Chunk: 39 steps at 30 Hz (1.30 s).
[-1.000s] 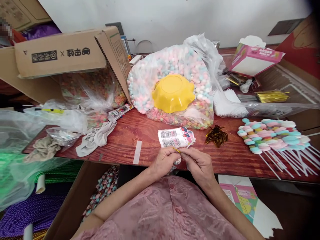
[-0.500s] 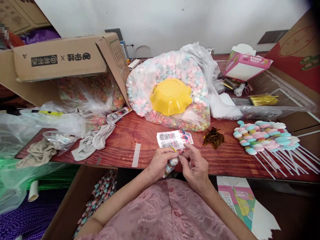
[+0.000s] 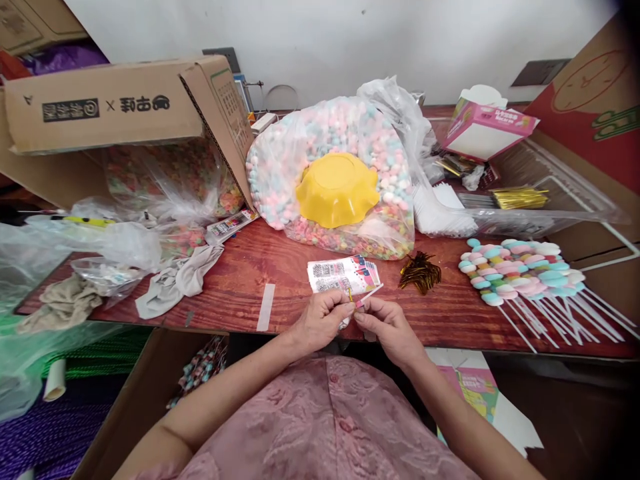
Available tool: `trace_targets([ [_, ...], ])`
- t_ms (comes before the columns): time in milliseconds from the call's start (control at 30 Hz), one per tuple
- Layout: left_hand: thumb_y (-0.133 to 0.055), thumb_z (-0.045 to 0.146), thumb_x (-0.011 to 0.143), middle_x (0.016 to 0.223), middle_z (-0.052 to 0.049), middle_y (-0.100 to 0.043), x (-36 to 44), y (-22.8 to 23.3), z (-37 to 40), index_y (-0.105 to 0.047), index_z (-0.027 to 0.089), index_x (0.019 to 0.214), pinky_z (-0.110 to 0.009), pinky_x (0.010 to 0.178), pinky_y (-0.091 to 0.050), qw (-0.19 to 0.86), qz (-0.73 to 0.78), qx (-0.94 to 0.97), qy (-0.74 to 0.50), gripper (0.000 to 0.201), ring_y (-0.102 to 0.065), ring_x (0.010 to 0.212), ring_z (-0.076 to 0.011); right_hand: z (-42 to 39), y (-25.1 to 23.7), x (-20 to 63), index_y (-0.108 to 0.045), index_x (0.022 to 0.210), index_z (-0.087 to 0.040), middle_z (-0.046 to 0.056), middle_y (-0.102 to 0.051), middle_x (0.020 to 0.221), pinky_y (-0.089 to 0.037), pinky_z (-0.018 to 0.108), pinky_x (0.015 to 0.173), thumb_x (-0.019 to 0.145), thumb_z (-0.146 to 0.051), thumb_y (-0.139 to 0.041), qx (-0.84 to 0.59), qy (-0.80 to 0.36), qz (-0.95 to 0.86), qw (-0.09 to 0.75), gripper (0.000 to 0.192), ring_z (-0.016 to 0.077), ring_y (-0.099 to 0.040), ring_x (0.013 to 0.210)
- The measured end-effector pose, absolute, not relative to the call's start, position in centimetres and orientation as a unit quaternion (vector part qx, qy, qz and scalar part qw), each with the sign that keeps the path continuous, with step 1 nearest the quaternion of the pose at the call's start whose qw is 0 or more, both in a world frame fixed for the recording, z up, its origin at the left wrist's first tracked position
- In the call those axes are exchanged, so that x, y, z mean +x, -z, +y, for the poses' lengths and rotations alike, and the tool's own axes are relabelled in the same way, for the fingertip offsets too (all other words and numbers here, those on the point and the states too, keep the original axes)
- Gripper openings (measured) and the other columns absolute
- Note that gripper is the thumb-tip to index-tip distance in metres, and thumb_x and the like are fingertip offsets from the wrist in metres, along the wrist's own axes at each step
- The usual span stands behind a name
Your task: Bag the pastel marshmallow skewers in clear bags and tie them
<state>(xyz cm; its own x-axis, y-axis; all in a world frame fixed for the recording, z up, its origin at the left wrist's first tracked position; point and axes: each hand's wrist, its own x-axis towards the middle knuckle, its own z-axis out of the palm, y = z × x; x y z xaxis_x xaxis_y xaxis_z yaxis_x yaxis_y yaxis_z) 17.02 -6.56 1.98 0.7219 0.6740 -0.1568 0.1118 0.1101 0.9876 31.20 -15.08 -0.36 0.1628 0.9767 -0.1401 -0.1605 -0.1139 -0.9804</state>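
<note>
Left hand [image 3: 320,320]: pinches a thin gold twist tie [image 3: 349,293].
Right hand [image 3: 387,323]: pinches a white candy stick [image 3: 369,296].
Surface [image 3: 300,267]: red-brown wood.

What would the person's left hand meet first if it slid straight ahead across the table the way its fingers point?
Probably the stack of printed labels, lying on the table just beyond the left hand. Past that sits the bag of pastel candy. Depth is hard to judge from this one view.

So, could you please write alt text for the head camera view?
Two bare hands, left hand and right hand, pinch a gold twist tie around a wrapped candy stick at the edge of a red wooden table. Behind lie label cards, a yellow bowl on bagged sweets and finished marshmallow sticks.
</note>
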Motion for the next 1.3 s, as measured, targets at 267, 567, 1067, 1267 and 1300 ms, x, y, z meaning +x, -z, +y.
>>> trace_targets([
  [267, -0.081, 0.034, 0.056, 0.053, 0.000, -0.062, 15.5, -3.1, -5.9, -0.064, 0.012, 0.062, -0.018, 0.043, -0.035, 0.879, 0.265, 0.395, -0.007, 0.028, -0.050, 0.043, -0.0072, -15.8, -2.1, 32.3, -0.061, 0.091, -0.018, 0.004, -0.062, 0.076, -0.046, 0.031, 0.066, 0.088, -0.008, -0.046, -0.445, -0.135, -0.746, 0.477, 0.018, 0.0149, -0.053, 0.070],
  [567, -0.077, 0.016, 0.058, 0.060, -0.006, -0.070, 15.0, -1.1, -5.5, -0.071, 0.008, 0.070, -0.023, 0.046, -0.052, 0.908, 0.161, 0.314, 0.225, 0.016, -0.064, 0.049, -0.0154, -17.4, -3.6, 32.6, -0.064, 0.111, -0.011, 0.007, -0.068, 0.078, -0.052, 0.040, 0.071, 0.093, -0.008, -0.041, -0.297, 0.034, -0.869, 0.396, 0.029, 0.0189, -0.060, 0.075],
  [1067, -0.060, 0.006, 0.054, 0.052, -0.007, -0.067, 15.3, -1.4, -4.7, -0.069, 0.010, 0.063, -0.030, 0.042, -0.054, 0.898, 0.155, 0.325, 0.253, 0.013, -0.060, 0.040, -0.0190, -17.2, -2.2, 30.6, -0.064, 0.110, -0.007, 0.011, -0.066, 0.085, -0.053, 0.036, 0.070, 0.085, -0.006, -0.047, -0.332, 0.022, -0.827, 0.453, 0.030, 0.0190, -0.060, 0.079],
  [1267, -0.060, 0.008, 0.051, 0.054, -0.008, -0.067, 15.3, -1.6, -5.4, -0.069, 0.011, 0.061, -0.033, 0.045, -0.053, 0.896, 0.182, 0.324, 0.244, 0.015, -0.062, 0.045, -0.0214, -17.5, -1.9, 29.4, -0.063, 0.106, -0.018, 0.008, -0.066, 0.084, -0.051, 0.035, 0.065, 0.081, -0.007, -0.045, -0.358, 0.023, -0.801, 0.479, 0.032, 0.0181, -0.061, 0.073],
  [1300, -0.060, 0.007, 0.050, 0.052, -0.007, -0.066, 15.4, -1.4, -5.5, -0.070, 0.012, 0.062, -0.032, 0.045, -0.053, 0.896, 0.187, 0.325, 0.237, 0.016, -0.062, 0.046, -0.0213, -17.4, -1.8, 29.1, -0.062, 0.102, -0.018, 0.007, -0.066, 0.082, -0.051, 0.035, 0.064, 0.080, -0.008, -0.044, -0.363, 0.024, -0.798, 0.481, 0.030, 0.0179, -0.061, 0.071],
])
